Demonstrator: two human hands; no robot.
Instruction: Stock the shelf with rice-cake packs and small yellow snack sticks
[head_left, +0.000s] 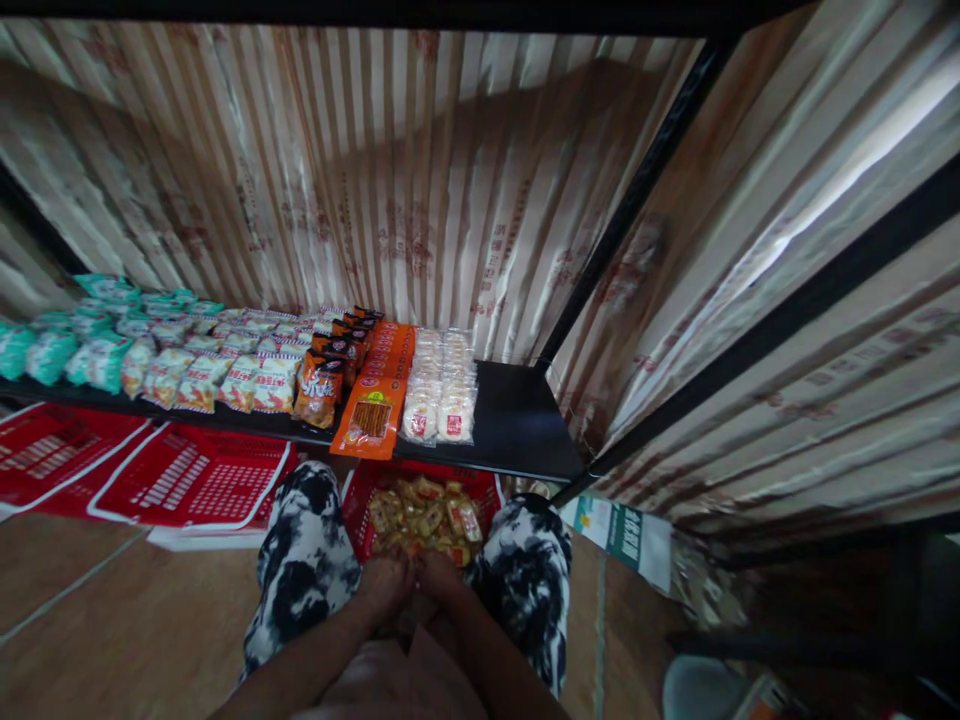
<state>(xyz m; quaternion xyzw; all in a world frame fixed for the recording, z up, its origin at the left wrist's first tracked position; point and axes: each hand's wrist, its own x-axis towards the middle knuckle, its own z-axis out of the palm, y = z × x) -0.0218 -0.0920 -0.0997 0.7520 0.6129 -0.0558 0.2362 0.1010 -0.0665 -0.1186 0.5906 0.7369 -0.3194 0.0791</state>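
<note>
My left hand (384, 585) and my right hand (442, 580) meet low down between my knees, at the near edge of a red basket (360, 500) filled with small yellow and orange snack packets (424, 515). Both hands look curled with fingers pressed together; whatever they hold is hidden in shadow. My knees in black-and-white patterned trousers (304, 560) flank the basket. Just beyond it runs a black shelf (517, 420) carrying rows of snack packs: clear white packs (441, 385), long orange packs (379, 390), dark orange bags (322, 385), pale packs (225, 375) and teal packs (75, 340).
Flat red baskets (187, 480) lie on the wooden floor (112, 620) to the left under the shelf. A striped printed sheet (375, 180) covers the shelf back and right side. A black frame post (637, 190) rises at the corner. A green-white carton (626, 535) lies at right.
</note>
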